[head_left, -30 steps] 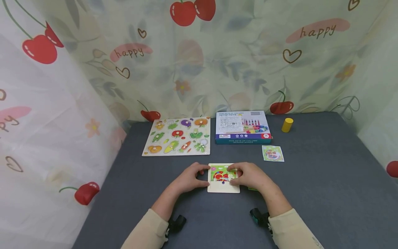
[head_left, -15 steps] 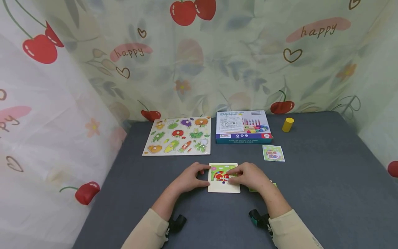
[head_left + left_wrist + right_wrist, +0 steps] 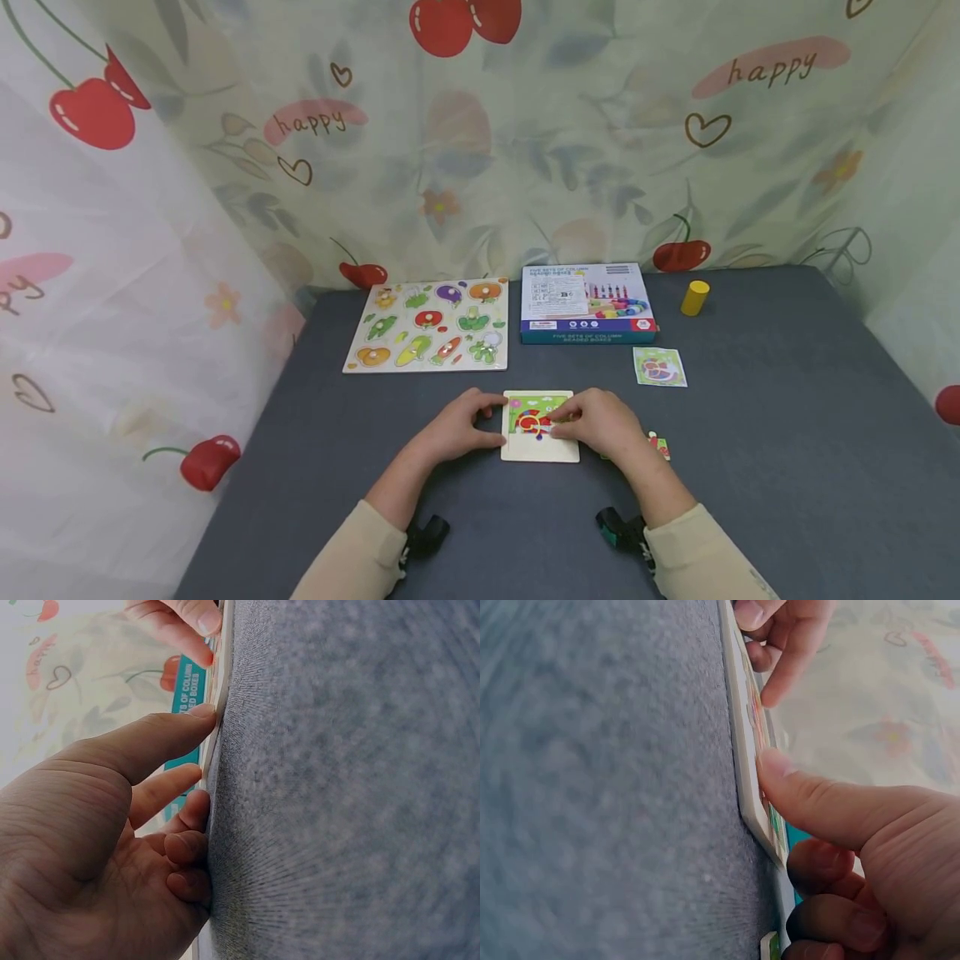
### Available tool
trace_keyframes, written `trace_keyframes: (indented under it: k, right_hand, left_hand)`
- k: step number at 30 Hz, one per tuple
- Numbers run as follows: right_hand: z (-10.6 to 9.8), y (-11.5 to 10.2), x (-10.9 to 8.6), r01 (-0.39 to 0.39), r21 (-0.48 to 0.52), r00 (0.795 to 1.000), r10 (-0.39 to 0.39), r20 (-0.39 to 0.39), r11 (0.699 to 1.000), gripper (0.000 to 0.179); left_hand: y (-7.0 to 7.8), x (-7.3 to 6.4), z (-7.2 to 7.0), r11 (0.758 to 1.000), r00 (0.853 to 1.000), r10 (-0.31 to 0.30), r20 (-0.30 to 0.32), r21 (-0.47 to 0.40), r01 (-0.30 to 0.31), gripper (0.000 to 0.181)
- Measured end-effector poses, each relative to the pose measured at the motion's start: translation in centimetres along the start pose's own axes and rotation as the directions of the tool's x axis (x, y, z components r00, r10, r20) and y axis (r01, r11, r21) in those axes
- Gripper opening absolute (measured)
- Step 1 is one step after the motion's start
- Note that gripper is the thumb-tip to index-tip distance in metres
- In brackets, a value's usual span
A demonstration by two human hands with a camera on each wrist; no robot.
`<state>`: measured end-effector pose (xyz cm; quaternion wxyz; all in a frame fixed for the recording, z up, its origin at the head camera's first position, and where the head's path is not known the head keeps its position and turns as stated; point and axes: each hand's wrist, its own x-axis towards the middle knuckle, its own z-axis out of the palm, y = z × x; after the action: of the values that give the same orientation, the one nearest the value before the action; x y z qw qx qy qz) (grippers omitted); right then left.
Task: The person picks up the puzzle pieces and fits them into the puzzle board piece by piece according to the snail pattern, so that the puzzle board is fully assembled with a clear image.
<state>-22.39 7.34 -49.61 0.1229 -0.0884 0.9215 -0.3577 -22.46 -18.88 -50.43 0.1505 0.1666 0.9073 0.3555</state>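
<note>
A small wooden puzzle board (image 3: 540, 451) lies flat on the table in the head view, with a green and red picture in its upper part and bare wood below. My left hand (image 3: 455, 427) holds the board's left edge between thumb and index finger, its other fingers curled in the left wrist view. My right hand (image 3: 606, 425) has thumb and index finger on the picture's right side, pinching a puzzle piece whose shape they mostly hide. Beside the right wrist, a loose green and red puzzle piece (image 3: 662, 447) lies partly covered.
Behind are a vegetable peg puzzle (image 3: 405, 333) and a boxed bead set (image 3: 587, 337). A yellow cylinder (image 3: 694, 298) stands at the back right, with a picture card (image 3: 660, 367) nearer. Printed curtains (image 3: 517, 183) border the table (image 3: 787, 467).
The right hand's thumb and index finger have shifted slightly left over the picture. More of the loose piece beside the right wrist shows. The left hand keeps its place on the board.
</note>
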Motion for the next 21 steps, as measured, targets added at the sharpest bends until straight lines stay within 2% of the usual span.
trace_keyframes:
  k: [9, 14, 21]
  right_hand:
    - [0.1, 0.0, 0.0, -0.017, 0.004, 1.0, 0.017, -0.008, 1.0, 0.012]
    - [-0.1, 0.2, -0.3, 0.008, 0.027, 1.0, -0.007, -0.02, 1.0, 0.013]
    - [-1.5, -0.8, -0.8, 0.072, 0.014, 0.996, -0.071, -0.048, 0.997, 0.02]
  left_hand:
    - [0.0, 0.1, 0.1, 1.0, 1.0, -0.006, -0.006, 0.001, 0.006, 0.057]
    - [0.1, 0.0, 0.2, 1.0, 1.0, -0.011, -0.002, -0.004, 0.011, 0.057]
    - [0.0, 0.0, 0.1, 1.0, 1.0, -0.021, 0.0, 0.003, 0.021, 0.06]
